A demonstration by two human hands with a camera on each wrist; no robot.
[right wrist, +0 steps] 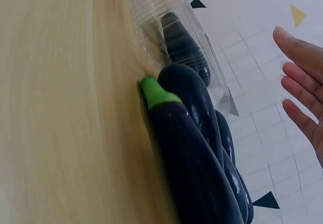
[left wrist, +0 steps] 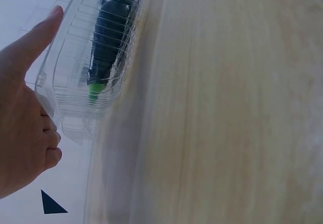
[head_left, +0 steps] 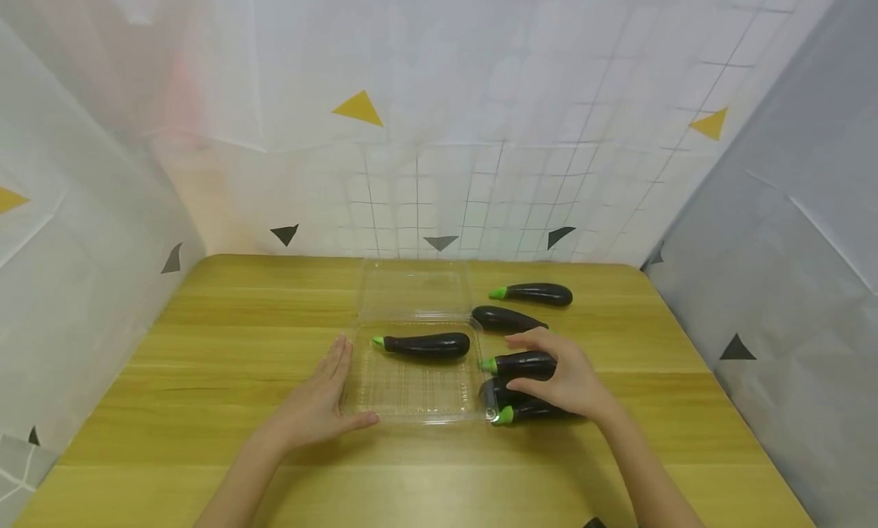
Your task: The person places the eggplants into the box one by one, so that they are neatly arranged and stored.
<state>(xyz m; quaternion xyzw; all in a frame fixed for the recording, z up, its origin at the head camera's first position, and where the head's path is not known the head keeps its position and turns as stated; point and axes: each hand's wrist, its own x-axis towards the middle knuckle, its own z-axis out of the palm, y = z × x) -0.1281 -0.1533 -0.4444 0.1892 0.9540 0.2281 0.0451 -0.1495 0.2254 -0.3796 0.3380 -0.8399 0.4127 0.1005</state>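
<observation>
A clear plastic clamshell container [head_left: 421, 395] lies on the table with its lid [head_left: 414, 288] folded back. One dark eggplant with a green stem [head_left: 428, 347] lies crosswise in its base. My left hand [head_left: 312, 398] rests against the container's left side, fingers straight along it and thumb at the front edge; the left wrist view has the thumb [left wrist: 43, 32] extended by the rim. Over the eggplants to the right of the container hovers my right hand [head_left: 565, 372], thumb and fingers spread apart. Nearest beneath it is an eggplant [head_left: 524, 363]. In the right wrist view nothing is held.
Two more eggplants lie farther back, one near the lid [head_left: 507, 318] and one behind it [head_left: 538, 294]. Another eggplant [head_left: 538, 411] sits by the container's front right corner. The wooden table [head_left: 206, 376] is bounded by white sheeted walls [head_left: 425, 71] behind and at both sides.
</observation>
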